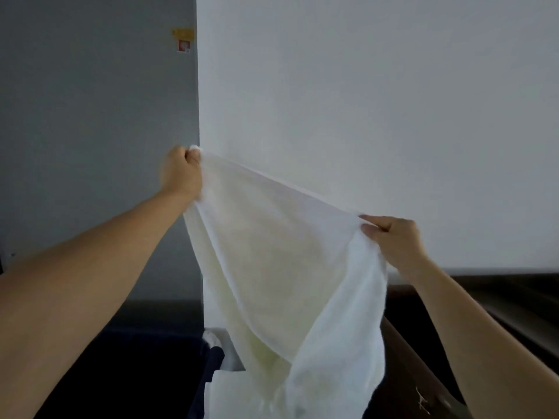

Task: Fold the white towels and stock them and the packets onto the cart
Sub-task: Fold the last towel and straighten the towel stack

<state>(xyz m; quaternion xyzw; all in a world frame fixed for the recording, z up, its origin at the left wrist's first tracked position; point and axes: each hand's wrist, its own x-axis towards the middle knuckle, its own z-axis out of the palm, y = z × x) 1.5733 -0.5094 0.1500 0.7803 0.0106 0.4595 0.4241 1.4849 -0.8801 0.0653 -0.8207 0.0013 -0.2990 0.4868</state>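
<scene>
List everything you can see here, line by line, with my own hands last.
towel: one, white, held up in the middle and hanging down
sticker: one, yellow and red, high on the grey wall
grey wall: one, grey, left side
white wall: one, white, centre and right
wooden ledge: one, dark brown, lower right
dark blue fabric: one, navy, bottom left, partly hidden
left hand: one, grips the towel's upper left corner
right hand: one, pinches the towel's top edge, lower than the left
</scene>
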